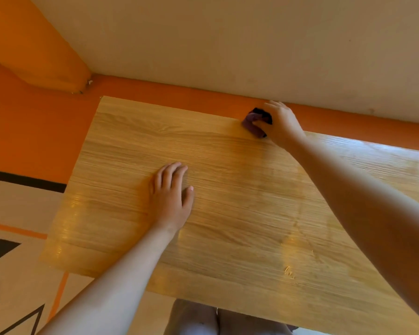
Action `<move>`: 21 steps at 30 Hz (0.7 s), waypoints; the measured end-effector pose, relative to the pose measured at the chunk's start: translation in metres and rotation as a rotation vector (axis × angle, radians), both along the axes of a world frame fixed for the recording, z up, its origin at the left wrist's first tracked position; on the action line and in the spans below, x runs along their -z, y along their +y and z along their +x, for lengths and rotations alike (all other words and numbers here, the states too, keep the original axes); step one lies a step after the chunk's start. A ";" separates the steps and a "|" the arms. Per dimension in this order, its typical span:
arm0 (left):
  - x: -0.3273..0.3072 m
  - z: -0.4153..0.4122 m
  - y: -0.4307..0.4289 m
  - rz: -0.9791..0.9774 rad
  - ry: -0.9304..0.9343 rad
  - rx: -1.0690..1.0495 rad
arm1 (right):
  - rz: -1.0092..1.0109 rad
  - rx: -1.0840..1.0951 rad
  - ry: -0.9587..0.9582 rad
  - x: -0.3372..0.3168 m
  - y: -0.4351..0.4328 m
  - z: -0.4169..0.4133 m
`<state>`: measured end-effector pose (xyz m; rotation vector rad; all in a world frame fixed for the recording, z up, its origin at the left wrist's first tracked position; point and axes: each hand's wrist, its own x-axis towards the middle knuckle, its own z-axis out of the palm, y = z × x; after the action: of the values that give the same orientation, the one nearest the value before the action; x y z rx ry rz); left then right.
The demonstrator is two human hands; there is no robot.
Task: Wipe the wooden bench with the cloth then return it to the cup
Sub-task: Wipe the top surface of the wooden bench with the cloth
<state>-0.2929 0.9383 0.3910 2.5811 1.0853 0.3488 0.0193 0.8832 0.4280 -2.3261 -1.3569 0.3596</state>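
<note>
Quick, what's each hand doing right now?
Left hand: open, flat on the bench.
Right hand: gripping the cloth at the bench's far edge.

Wall [228, 44] closes off the bench [240, 201] behind; its middle lies open.

One wooden bench [228, 201]; one cloth [253, 124], seemingly single piece; two hands: left hand [171, 197], right hand [279, 124].
</note>
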 end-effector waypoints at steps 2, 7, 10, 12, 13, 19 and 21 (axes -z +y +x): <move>0.000 0.000 0.000 0.004 -0.008 0.000 | -0.013 -0.074 0.018 0.001 -0.009 -0.013; -0.001 0.001 0.000 0.000 -0.020 0.005 | 0.028 -0.211 0.071 0.002 -0.056 -0.077; -0.001 -0.001 0.000 -0.009 -0.040 0.013 | 0.013 -0.220 0.120 0.001 -0.093 -0.122; 0.000 -0.001 0.000 0.002 -0.046 0.020 | 0.005 -0.218 0.153 0.000 -0.114 -0.151; 0.000 -0.001 0.000 0.010 -0.047 0.024 | 0.002 -0.216 0.163 -0.001 -0.123 -0.164; 0.003 -0.002 0.000 0.028 -0.007 0.039 | -0.001 -0.170 0.152 0.001 -0.167 -0.221; 0.004 -0.003 0.000 0.030 0.014 0.043 | 0.008 -0.140 0.145 0.003 -0.178 -0.236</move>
<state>-0.2955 0.9380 0.3872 2.6323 1.0354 0.3397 -0.2170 0.7053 0.4253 -2.1587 -1.4492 0.5526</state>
